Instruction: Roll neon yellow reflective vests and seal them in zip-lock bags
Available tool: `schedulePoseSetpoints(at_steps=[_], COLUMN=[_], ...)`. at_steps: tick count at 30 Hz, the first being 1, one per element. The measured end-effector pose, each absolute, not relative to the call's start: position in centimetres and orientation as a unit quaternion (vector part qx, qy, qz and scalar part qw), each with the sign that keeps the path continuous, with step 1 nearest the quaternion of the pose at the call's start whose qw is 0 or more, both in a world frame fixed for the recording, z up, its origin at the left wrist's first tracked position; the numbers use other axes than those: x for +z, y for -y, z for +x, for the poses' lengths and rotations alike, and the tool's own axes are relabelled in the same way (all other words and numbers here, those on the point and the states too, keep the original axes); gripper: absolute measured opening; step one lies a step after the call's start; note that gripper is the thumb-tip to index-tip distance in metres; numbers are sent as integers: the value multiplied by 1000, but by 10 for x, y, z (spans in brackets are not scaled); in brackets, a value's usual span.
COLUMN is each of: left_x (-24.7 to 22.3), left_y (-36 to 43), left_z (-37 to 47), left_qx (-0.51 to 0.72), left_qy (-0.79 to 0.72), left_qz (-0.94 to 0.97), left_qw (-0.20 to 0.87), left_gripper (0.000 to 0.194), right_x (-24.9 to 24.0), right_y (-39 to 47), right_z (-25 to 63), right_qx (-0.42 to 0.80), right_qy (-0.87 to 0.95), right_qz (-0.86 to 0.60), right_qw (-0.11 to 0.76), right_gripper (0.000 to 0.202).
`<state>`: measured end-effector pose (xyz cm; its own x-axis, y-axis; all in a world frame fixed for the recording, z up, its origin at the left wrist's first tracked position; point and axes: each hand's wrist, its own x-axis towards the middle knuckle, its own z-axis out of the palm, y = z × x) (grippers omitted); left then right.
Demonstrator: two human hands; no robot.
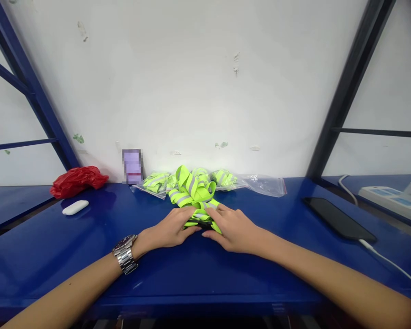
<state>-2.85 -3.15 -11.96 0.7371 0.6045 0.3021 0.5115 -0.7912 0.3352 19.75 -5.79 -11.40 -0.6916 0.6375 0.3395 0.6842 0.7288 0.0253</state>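
Observation:
Both hands meet near the middle of the blue table, gripping one bundle of neon yellow-green reflective strap (192, 194) with a grey stripe. My left hand (174, 226) is closed on its left side, thumb toward the front. My right hand (234, 228) is closed on its right side, with the two thumb tips close together. A black part (202, 224) of the strap shows between the hands; its exact kind is hidden. Loose loops of the strap rise behind the fingers. A metal watch (125, 253) circles the left wrist.
Behind the hands, clear plastic bags (267, 185) and more bagged straps (155, 182) lie by the wall. At left are a red plastic bag (77, 180), a white earphone case (75, 207) and an upright blurred card (133, 167). A cabled phone (339, 219) and power strip (393, 201) lie right.

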Motion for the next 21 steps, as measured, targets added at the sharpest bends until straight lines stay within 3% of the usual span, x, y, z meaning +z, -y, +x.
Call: schedulePoseSetpoints(at_steps=[6, 11, 15, 21], left_x=[-116, -109, -108, -115], left_y=[31, 35, 33, 32], left_z=[-19, -13, -14, -21], left_qx=[249, 200, 181, 171], left_qy=[-316, -338, -372, -380], left_qz=[862, 824, 838, 889], left_qw=[307, 409, 355, 188], left_gripper=[28, 32, 39, 52], right_x=[-96, -90, -99, -99], right_y=[47, 33, 22, 23], right_z=[189, 196, 199, 195], right_qx=[60, 271, 341, 283], right_qy=[890, 858, 831, 837], right_qz=[-415, -382, -378, -421], right_qw=[180, 213, 226, 204], right_gripper=[17, 23, 23, 24])
